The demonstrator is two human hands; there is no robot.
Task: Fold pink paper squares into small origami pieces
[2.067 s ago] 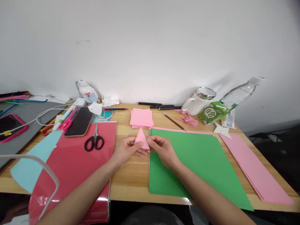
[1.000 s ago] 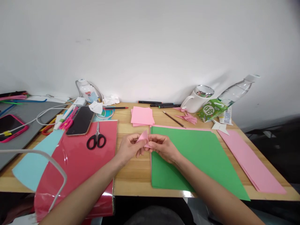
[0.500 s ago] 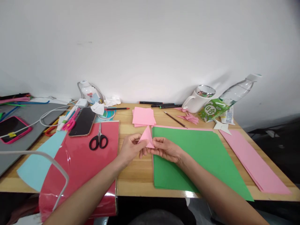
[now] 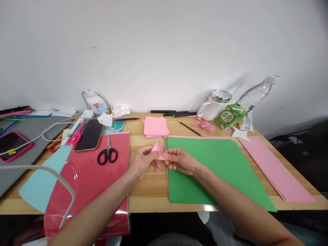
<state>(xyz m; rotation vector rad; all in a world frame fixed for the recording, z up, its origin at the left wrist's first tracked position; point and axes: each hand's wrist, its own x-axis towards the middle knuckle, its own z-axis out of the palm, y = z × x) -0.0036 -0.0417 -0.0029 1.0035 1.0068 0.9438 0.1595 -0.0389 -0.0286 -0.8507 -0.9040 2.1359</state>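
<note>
A small folded pink paper triangle is held just above the wooden table by both hands. My left hand pinches its left side with thumb and fingers closed. My right hand pinches its right lower corner, resting over the left edge of a large green sheet. A stack of pink paper squares lies just beyond the hands.
Black scissors lie on a red sheet to the left, beside a phone and a light blue sheet. Pink strips lie right. A white mug, green packet, water bottle, folded pink pieces and pens line the back.
The hands have kept turning and refolding the pink triangle in place; it looks narrower and more tilted now. The camera view shifted slightly.
</note>
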